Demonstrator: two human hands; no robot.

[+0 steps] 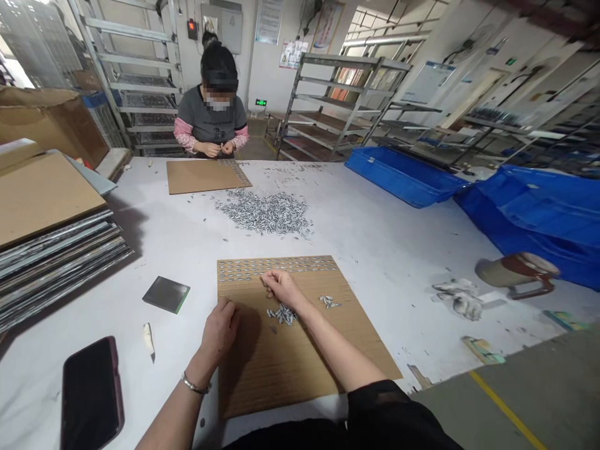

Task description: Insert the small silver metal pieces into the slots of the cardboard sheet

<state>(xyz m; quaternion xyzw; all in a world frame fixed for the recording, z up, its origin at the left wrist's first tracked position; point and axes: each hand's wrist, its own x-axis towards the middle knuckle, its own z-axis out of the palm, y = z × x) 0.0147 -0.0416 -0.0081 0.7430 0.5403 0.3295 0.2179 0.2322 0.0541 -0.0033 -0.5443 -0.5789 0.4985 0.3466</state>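
A brown cardboard sheet (300, 356) lies in front of me on the white table. Along its far edge run several rows of small, pointed silver metal pieces (300, 265). My right hand (284, 289) is over the sheet, thumb and fingers pinched at the nearest row; whatever is between the fingertips is hidden. Just below that hand sits a small heap of loose pieces (285, 314), with a smaller cluster (329, 302) to its right. My left hand (220, 331) rests at the sheet's left edge, fingers curled, their contents out of sight.
Beyond the sheet spreads a large pile of silver pieces (267, 212). A co-worker (213, 112) handles pieces at another cardboard sheet (201, 177). At left are stacked boards (56, 250), a dark block (166, 294), a knife (149, 340) and a phone (91, 394); at right, blue trays (403, 178) and a mug (504, 270).
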